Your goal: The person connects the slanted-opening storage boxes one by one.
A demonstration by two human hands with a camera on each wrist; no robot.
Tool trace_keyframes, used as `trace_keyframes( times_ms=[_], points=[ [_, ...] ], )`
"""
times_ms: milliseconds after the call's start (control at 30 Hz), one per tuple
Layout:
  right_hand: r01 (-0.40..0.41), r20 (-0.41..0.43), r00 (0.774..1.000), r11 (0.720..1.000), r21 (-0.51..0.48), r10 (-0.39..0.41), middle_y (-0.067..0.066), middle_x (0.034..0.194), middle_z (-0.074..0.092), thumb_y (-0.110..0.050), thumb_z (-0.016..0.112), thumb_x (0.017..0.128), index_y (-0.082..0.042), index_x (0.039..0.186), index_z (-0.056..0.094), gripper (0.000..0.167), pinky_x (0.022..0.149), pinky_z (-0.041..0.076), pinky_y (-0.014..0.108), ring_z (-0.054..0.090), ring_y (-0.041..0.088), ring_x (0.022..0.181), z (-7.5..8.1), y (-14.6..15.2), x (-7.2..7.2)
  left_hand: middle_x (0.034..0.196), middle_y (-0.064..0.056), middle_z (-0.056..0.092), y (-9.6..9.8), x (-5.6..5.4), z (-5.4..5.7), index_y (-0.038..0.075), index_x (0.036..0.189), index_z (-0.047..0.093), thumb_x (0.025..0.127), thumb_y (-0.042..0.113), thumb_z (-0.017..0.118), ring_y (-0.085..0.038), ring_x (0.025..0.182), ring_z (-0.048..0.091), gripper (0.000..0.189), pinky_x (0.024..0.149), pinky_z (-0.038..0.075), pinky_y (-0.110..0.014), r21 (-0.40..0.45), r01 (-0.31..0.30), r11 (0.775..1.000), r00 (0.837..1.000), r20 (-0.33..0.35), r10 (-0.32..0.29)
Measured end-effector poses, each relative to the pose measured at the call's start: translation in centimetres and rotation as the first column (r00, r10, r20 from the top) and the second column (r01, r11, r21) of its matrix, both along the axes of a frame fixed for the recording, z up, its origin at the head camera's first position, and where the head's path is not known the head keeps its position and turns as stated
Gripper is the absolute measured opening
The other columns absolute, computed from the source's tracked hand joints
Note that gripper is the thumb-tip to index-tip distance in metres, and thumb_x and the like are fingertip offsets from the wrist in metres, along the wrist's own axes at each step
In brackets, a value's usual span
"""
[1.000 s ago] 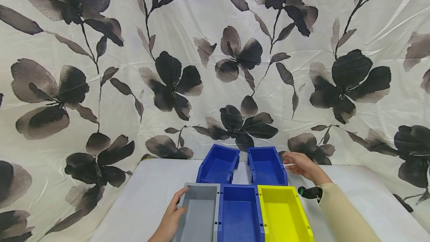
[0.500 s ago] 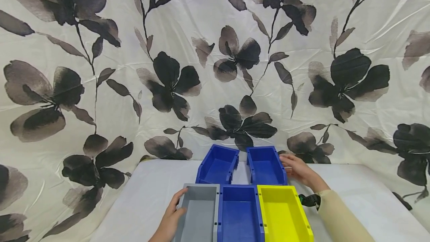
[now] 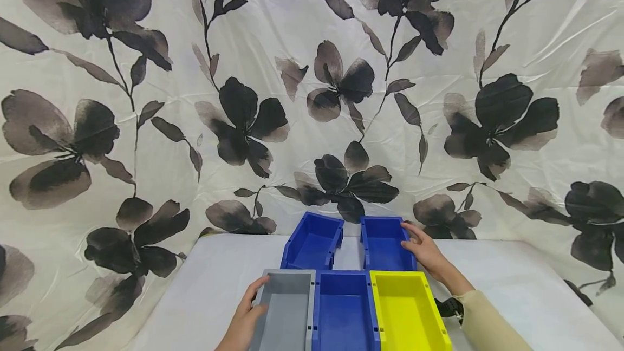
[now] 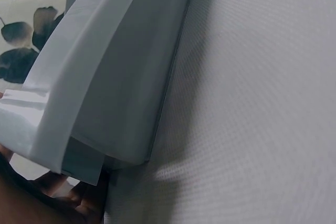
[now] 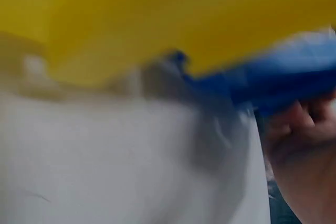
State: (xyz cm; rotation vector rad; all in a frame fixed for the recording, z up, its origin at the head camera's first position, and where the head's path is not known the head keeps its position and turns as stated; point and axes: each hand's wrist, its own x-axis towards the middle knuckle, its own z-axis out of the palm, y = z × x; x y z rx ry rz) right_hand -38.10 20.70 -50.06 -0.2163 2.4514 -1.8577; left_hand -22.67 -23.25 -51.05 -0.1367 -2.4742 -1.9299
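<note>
My left hand [image 3: 246, 313] grips the left wall of a grey storage bin [image 3: 287, 307], thumb over the rim; the left wrist view shows fingers at the end of the grey bin [image 4: 121, 72]. My right hand [image 3: 429, 256] holds the right wall of the back right blue storage bin [image 3: 387, 242], thumb on the inner side. In the blurred right wrist view, the right hand's fingers [image 5: 299, 119] are tucked under that blue bin's edge [image 5: 283, 80]. Its fingertips on the outer side are hidden in the head view.
A blue bin [image 3: 346, 307] and a yellow bin [image 3: 407, 307] stand beside the grey one in the front row. Another blue bin [image 3: 314, 240] sits angled at the back left. All rest on a white table [image 3: 195, 286] before a flowered cloth [image 3: 312, 96].
My right hand has moved onto the right wall of the back right blue bin and taken hold. That bin has shifted slightly right, widening the gap beside it. My left hand stays put.
</note>
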Motion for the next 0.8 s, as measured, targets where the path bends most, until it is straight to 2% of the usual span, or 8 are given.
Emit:
trace_keyframes(
  times_ms=[100, 200, 267, 333, 467, 633, 700, 800],
  points=[
    [0.079, -0.042, 0.996, 0.995, 0.069, -0.076, 0.026, 0.143, 0.037, -0.012, 0.05, 0.099, -0.008, 0.15, 0.035, 0.053, 0.097, 0.042, 0.051, 0.045, 0.041, 0.122, 0.3, -0.2, 0.2, 0.153, -0.027, 0.02, 0.0, -0.1, 0.2, 0.008, 0.147, 0.034, 0.09, 0.0, 0.044, -0.054, 0.137, 0.016, 0.059, 0.097, 0.026, -0.069, -0.002, 0.0, 1.0, 0.999, -0.039, 0.0],
    [0.15, -0.071, 0.987, 0.982, 0.114, -0.142, 0.021, 0.119, 0.048, -0.01, 0.049, 0.098, -0.007, 0.147, 0.041, 0.049, 0.087, 0.045, 0.041, 0.048, 0.034, 0.105, 0.5, 0.0, 0.3, 0.154, -0.026, 0.019, 0.0, -0.3, 0.4, 0.008, 0.147, 0.034, 0.09, -0.001, 0.044, -0.053, 0.139, 0.008, 0.059, 0.101, 0.018, -0.071, -0.001, 0.004, 1.0, 0.998, -0.067, -0.004],
    [0.187, -0.079, 0.981, 0.974, 0.124, -0.178, 0.016, 0.102, 0.047, -0.008, 0.05, 0.097, -0.006, 0.145, 0.044, 0.048, 0.078, 0.042, 0.036, 0.046, 0.029, 0.095, 0.5, 0.3, 0.5, 0.155, -0.026, 0.019, 0.0, -0.3, 0.3, 0.008, 0.148, 0.033, 0.091, -0.001, 0.044, -0.053, 0.139, 0.01, 0.059, 0.1, 0.022, -0.07, 0.0, 0.005, 1.0, 0.998, -0.057, -0.005],
    [0.225, -0.074, 0.973, 0.967, 0.122, -0.217, 0.011, 0.098, 0.047, -0.007, 0.05, 0.096, -0.006, 0.144, 0.045, 0.048, 0.074, 0.041, 0.031, 0.046, 0.025, 0.091, 0.4, 0.6, 0.7, 0.154, -0.028, 0.019, -0.1, -0.3, 0.2, 0.008, 0.148, 0.032, 0.091, 0.0, 0.044, -0.053, 0.137, 0.017, 0.059, 0.097, 0.028, -0.067, -0.001, 0.006, 1.0, 0.999, -0.034, -0.006],
    [0.295, -0.057, 0.955, 0.954, 0.049, -0.292, 0.008, 0.094, 0.05, -0.005, 0.051, 0.091, -0.005, 0.142, 0.047, 0.051, 0.068, 0.041, 0.025, 0.046, 0.02, 0.085, 0.0, 1.5, 1.0, 0.151, -0.03, 0.022, -0.2, -0.2, -0.1, 0.009, 0.148, 0.032, 0.091, 0.0, 0.044, -0.051, 0.13, 0.031, 0.059, 0.089, 0.038, -0.061, -0.013, -0.004, 1.0, 1.0, 0.009, 0.004],
    [0.386, -0.052, 0.921, 0.922, -0.011, -0.386, 0.003, 0.089, 0.048, -0.004, 0.053, 0.089, -0.003, 0.14, 0.049, 0.052, 0.064, 0.038, 0.023, 0.044, 0.015, 0.081, 0.0, 3.6, 1.4, 0.146, -0.031, 0.03, -0.3, -0.2, -0.3, 0.008, 0.148, 0.033, 0.091, 0.0, 0.044, -0.046, 0.121, 0.043, 0.058, 0.085, 0.042, -0.054, -0.022, -0.022, 1.0, 0.999, 0.024, 0.022],
    [0.41, -0.049, 0.911, 0.912, -0.005, -0.409, 0.003, 0.088, 0.045, -0.005, 0.053, 0.089, -0.002, 0.141, 0.048, 0.053, 0.065, 0.037, 0.023, 0.042, 0.015, 0.081, 0.2, 4.8, 1.6, 0.145, -0.031, 0.031, -0.3, -0.2, -0.3, 0.008, 0.148, 0.032, 0.091, 0.001, 0.044, -0.045, 0.12, 0.044, 0.058, 0.084, 0.042, -0.054, -0.019, -0.023, 1.0, 0.999, 0.033, 0.023],
    [0.433, -0.034, 0.901, 0.901, 0.002, -0.433, 0.005, 0.09, 0.045, -0.005, 0.051, 0.088, -0.003, 0.144, 0.045, 0.057, 0.07, 0.036, 0.026, 0.041, 0.018, 0.085, 0.8, 6.6, 2.2, 0.148, -0.03, 0.027, -0.4, -0.3, -0.2, 0.008, 0.148, 0.032, 0.092, 0.002, 0.044, -0.049, 0.126, 0.037, 0.058, 0.086, 0.04, -0.057, -0.021, -0.018, 1.0, 0.999, 0.03, 0.019]
  ],
)
